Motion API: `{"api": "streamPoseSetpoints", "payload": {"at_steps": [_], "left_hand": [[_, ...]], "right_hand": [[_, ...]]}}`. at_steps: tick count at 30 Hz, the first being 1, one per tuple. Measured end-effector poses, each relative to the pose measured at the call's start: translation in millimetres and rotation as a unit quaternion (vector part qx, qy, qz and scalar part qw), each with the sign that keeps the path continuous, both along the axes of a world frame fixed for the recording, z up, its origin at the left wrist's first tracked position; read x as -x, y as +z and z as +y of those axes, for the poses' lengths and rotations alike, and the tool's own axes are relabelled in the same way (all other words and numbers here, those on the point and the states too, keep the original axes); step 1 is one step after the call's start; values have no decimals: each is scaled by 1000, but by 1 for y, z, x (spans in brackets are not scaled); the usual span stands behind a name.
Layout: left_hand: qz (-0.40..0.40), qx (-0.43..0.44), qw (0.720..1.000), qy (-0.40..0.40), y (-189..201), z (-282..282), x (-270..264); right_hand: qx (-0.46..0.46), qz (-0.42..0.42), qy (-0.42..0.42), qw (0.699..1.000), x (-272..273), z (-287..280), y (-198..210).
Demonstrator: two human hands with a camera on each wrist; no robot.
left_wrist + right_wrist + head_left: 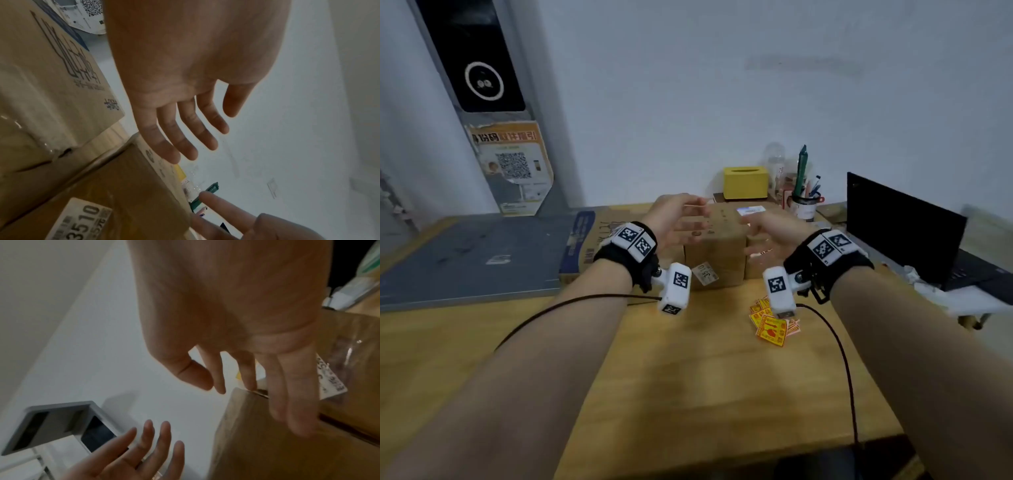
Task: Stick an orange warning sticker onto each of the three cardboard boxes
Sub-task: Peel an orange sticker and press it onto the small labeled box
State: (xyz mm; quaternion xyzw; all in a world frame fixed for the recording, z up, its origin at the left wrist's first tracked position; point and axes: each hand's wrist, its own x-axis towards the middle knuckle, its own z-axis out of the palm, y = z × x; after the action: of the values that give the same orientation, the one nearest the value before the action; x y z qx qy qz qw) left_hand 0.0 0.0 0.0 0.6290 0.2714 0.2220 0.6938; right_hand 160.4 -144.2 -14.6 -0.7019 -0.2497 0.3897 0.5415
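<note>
Three cardboard boxes stand side by side at the back of the wooden table: a wide one with blue print (589, 240), a middle one (717, 250) with a white "3510" label, and a right one (760, 263) half hidden by my right hand. My left hand (683, 219) hovers at the middle box's left, fingers straight and empty. At that box's right my right hand (762, 236) is open too; in the right wrist view its fingers (281, 402) overlap the box's corner (257, 443), and I cannot tell whether they touch it. A pile of orange warning stickers (772, 325) lies on the table below my right wrist.
Behind the boxes are a yellow tissue box (745, 182), a bottle and a cup of pens (804, 205). An open black laptop (900, 233) stands at the right. A grey metal surface (476, 253) lies to the left. Black cables trail from both wrists.
</note>
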Motion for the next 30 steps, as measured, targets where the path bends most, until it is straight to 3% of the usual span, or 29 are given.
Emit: {"api": "streamPoseSetpoints", "payload": {"at_steps": [3, 9, 18, 22, 25, 28, 30], "left_hand": [[6, 7, 1000, 6, -7, 18, -6], [10, 7, 1000, 20, -11, 49, -12], [45, -52, 997, 27, -5, 67, -10], [54, -68, 996, 4, -3, 52, -21], [44, -42, 998, -16, -4, 37, -39], [56, -12, 998, -21, -13, 20, -61], [70, -8, 997, -16, -21, 7, -76]], "right_hand": [[55, 12, 25, 998, -5, 18, -9], [22, 19, 69, 997, -5, 64, -22], [8, 30, 268, 963, 19, 100, -31], [-3, -63, 179, 982, 4, 82, -23], [-57, -135, 46, 988, -18, 57, -12], [-73, -253, -103, 959, -53, 35, -8], [-32, -277, -157, 947, -75, 21, -9]]}}
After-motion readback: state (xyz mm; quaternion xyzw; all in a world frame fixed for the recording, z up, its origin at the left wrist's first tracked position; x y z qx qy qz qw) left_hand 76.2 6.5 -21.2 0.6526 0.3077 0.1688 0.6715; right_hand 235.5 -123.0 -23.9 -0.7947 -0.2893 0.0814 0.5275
